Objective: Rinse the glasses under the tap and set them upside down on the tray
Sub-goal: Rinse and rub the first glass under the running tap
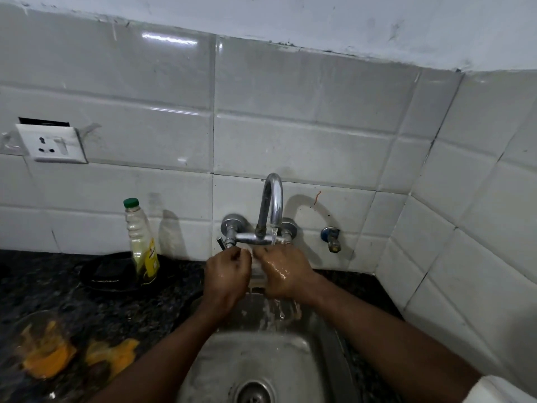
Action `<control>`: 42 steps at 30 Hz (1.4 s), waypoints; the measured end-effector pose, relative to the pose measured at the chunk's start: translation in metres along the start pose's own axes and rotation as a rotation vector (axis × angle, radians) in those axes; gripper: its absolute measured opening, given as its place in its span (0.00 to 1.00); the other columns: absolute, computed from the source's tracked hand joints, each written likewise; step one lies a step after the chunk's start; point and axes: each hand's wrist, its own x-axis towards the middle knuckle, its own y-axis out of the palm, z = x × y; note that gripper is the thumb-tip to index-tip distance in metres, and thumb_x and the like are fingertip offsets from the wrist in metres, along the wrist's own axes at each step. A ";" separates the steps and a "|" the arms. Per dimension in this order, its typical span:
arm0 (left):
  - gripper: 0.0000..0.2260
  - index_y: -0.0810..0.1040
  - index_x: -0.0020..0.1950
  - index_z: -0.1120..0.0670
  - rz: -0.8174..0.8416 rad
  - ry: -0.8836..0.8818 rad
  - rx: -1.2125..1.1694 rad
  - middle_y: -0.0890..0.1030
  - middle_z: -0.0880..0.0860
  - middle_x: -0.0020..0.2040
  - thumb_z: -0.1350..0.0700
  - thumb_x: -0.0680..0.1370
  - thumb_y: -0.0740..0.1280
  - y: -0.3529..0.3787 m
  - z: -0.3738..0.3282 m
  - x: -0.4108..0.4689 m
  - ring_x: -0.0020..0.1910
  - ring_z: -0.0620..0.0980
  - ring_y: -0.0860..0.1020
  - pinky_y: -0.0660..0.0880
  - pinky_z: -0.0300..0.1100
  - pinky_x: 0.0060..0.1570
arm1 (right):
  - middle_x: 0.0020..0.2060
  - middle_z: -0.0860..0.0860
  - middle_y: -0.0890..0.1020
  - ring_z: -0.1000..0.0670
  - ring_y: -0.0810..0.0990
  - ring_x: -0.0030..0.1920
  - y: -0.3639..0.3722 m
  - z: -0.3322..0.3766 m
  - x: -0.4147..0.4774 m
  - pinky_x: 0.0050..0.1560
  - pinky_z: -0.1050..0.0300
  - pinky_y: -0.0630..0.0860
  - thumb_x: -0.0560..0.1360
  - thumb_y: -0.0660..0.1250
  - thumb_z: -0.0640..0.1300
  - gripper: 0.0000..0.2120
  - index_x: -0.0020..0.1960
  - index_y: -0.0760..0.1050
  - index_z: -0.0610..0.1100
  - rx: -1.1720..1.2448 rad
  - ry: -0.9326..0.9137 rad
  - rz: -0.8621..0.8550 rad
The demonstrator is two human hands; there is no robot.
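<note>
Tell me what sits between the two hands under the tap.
In the head view, a clear glass sits between the left hand and right hand, both gripping it.

The left forearm point(174, 344) and right forearm point(377, 335) reach forward, bare, and converge toward the wrists. The left hand point(228, 273) and right hand point(286, 271) sit side by side, backs up, fingers curled inward. Between them they grip a clear glass point(257, 270), only faintly visible. The right hand is wet and shining, its fingertips just beside those of the left.
</note>
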 end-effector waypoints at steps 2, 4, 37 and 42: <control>0.15 0.76 0.35 0.54 0.111 -0.235 0.136 0.75 0.49 0.30 0.52 0.81 0.61 0.001 -0.011 0.007 0.30 0.42 0.70 0.64 0.40 0.31 | 0.58 0.45 0.80 0.43 0.79 0.57 0.006 0.003 0.000 0.59 0.49 0.74 0.65 0.77 0.49 0.32 0.64 0.69 0.44 -0.046 0.003 -0.035; 0.15 0.76 0.37 0.54 0.082 -0.158 0.086 0.79 0.50 0.34 0.51 0.81 0.61 0.002 -0.007 0.002 0.30 0.41 0.71 0.65 0.41 0.32 | 0.56 0.47 0.81 0.44 0.80 0.54 0.007 0.001 0.002 0.57 0.50 0.76 0.62 0.78 0.50 0.32 0.62 0.70 0.45 0.020 0.010 0.002; 0.26 0.81 0.45 0.53 0.102 0.071 -0.110 0.83 0.51 0.39 0.36 0.81 0.53 0.015 -0.007 0.007 0.38 0.49 0.81 0.79 0.48 0.41 | 0.55 0.53 0.82 0.52 0.81 0.50 0.015 -0.006 -0.015 0.48 0.59 0.75 0.63 0.79 0.52 0.31 0.63 0.73 0.51 0.589 0.244 -0.036; 0.29 0.82 0.53 0.58 0.321 -0.796 -0.818 0.84 0.64 0.50 0.37 0.81 0.52 0.011 -0.013 0.003 0.49 0.62 0.83 0.79 0.56 0.50 | 0.53 0.49 0.83 0.48 0.83 0.54 0.024 0.010 -0.012 0.55 0.46 0.81 0.67 0.77 0.39 0.24 0.60 0.74 0.49 1.422 0.461 -0.226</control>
